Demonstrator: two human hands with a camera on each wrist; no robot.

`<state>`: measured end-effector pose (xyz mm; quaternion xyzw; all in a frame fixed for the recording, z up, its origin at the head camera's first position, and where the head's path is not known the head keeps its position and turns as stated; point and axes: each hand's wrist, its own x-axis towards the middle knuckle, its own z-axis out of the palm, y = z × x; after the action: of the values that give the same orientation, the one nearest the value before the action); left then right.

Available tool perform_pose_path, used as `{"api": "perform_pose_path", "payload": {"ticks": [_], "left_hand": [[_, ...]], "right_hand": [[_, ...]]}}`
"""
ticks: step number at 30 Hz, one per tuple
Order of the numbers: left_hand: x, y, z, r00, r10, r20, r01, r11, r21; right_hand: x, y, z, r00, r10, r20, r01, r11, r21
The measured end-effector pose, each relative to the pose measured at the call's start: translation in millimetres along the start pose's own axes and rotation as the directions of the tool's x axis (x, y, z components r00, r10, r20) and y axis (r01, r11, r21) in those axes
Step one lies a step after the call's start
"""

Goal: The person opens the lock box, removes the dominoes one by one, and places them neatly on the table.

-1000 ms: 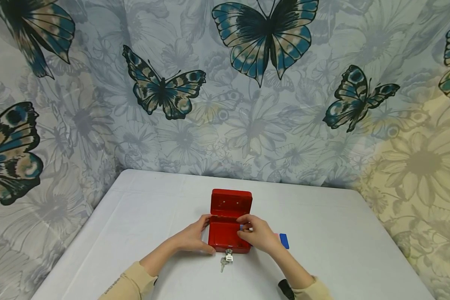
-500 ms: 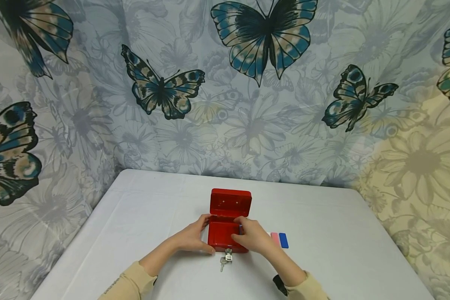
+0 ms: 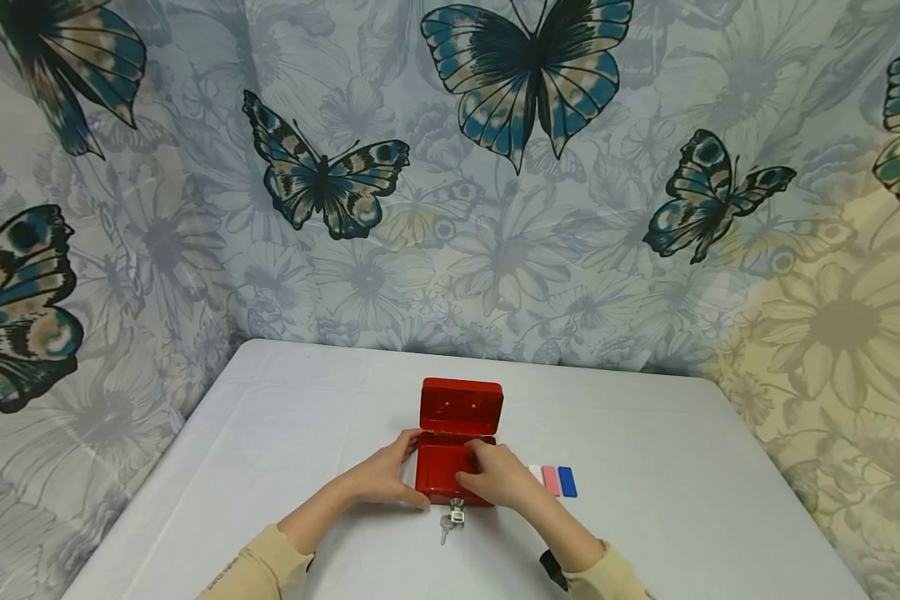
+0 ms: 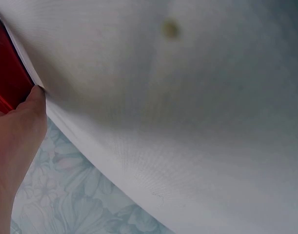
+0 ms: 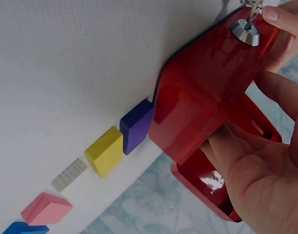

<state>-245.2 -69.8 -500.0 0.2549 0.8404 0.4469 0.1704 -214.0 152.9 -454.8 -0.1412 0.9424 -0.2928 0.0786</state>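
Observation:
A red cash box (image 3: 437, 467) stands on the table with its lid (image 3: 461, 406) raised. My left hand (image 3: 381, 475) grips its left side, thumb at the front corner and fingers towards the back. In the left wrist view the same hand (image 4: 22, 131) lies against the red wall. My right hand (image 3: 498, 477) reaches over the right rim, fingers down inside the box. Its fingertips are hidden behind the wall in the right wrist view, so whether they hold anything cannot be seen. Keys (image 3: 446, 527) hang from the lock (image 3: 457, 510) at the front.
Right of the box runs a row of small flat blocks: purple (image 5: 137, 126), yellow (image 5: 105, 152), whitish striped (image 5: 69, 174), pink (image 5: 46, 208) and blue (image 5: 26, 228). The white tablecloth (image 3: 667, 475) reaches back to a butterfly-patterned wall cloth (image 3: 517, 250).
My right hand has moved left and deeper into the box. The light blue piece seen between its fingers a second ago is now hidden. My left hand stays where it was.

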Motion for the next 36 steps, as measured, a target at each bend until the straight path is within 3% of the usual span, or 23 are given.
{"api": "perform_pose_path", "payload": {"ticks": [10,15,23,36], "left_hand": [[1.0,-1.2,0.0,1.000,-0.002,0.000,0.002,1.000,0.009],[1.5,-2.6,-0.6,1.000,0.008,0.003,-0.008,1.000,0.006],[1.8,-3.3,-1.7,1.000,0.013,-0.001,-0.013,1.000,0.001],[1.4,-3.8,-2.0,1.000,0.005,0.002,-0.005,1.000,-0.003]], "right_hand": [[1.4,3.0,1.2,0.998,-0.063,0.028,0.061,0.997,0.053],[2.3,4.6,-1.3,0.999,-0.038,0.011,0.037,0.997,0.064],[4.3,0.6,-3.9,0.999,0.001,-0.037,-0.002,1.000,-0.024],[7.3,3.2,2.8,1.000,-0.013,0.021,0.013,0.999,0.038]]}}
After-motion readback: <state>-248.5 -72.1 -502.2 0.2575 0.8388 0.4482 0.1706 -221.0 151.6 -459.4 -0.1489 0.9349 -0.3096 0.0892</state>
